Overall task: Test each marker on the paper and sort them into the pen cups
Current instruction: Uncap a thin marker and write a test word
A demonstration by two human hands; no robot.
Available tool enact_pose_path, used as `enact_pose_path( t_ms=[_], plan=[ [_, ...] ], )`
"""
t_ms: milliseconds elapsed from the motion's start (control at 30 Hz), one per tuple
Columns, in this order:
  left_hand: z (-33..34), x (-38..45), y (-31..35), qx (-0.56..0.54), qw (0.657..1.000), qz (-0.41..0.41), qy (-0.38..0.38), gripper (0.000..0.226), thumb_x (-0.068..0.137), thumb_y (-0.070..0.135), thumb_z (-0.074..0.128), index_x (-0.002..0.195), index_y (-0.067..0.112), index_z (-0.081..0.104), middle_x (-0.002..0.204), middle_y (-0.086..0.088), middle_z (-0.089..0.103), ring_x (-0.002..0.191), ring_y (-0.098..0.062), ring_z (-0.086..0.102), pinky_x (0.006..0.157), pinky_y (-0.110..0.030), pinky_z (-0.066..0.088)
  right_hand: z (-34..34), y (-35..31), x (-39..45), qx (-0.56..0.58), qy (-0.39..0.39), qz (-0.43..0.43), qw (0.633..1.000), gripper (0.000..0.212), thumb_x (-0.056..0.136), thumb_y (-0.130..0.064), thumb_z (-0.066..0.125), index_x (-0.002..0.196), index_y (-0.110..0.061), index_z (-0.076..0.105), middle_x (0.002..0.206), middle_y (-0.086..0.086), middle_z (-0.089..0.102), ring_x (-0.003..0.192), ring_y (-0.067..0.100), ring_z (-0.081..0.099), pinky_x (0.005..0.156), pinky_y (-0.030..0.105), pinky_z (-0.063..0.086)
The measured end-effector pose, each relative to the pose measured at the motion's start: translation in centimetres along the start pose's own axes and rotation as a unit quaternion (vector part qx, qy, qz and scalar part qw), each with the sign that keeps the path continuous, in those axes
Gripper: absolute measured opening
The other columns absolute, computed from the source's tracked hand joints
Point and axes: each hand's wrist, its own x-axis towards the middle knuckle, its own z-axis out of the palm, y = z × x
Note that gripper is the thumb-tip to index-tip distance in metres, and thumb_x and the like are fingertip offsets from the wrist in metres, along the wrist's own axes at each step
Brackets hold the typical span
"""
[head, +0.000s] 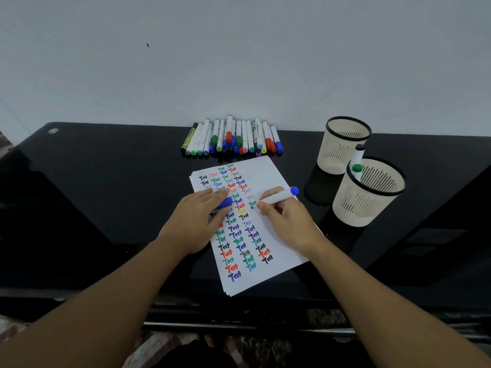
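- Gripping a white marker [279, 195] with a blue end, the right hand [288, 221] has its fingers curled round the barrel; the marker is tilted, blue end up and to the right, and its lower end points down at the paper [276, 176].
- The tip of that marker is hidden behind the fingers, so contact with the sheet cannot be confirmed.
- The left hand [198, 217] lies on the left part of the paper with its fingers mostly extended and pressing down; a blue cap [225, 202] shows beneath the fingers.
- The paper lies at a slant on the glossy black counter [106, 187] and carries columns of the word "Test" in black, red, green, blue, pink and yellow.
- A row of capped markers [231, 136] lies side by side at the back of the counter, just beyond the top edge of the paper.
- Two cream pen cups with black rims stand to the right of the paper.
- The near pen cup [369, 205] holds two markers, one with a green cap and one with a black cap.
- The far pen cup [342, 147] stands just behind it; its contents cannot be determined.
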Motion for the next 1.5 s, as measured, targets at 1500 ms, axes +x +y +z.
enact_pose_path(
  t_ms=[1500],
  plan=[
    [-0.28,-0.18,0.17,-0.013,1.0,-0.006,0.003,0.056,0.104,0.051,0.043,0.156,0.029,0.039,0.155,0.009,0.045,0.148,-0.012,0.034,0.122,-0.038,0.028,-0.17,0.07,-0.3,-0.014,0.023,0.015,1.0,0.006,0.105,-0.035,0.058,0.108,-0.031,0.061,0.095,-0.003,0.067,0.091,0.018,0.066,0.091,0.048,0.056]
  ],
)
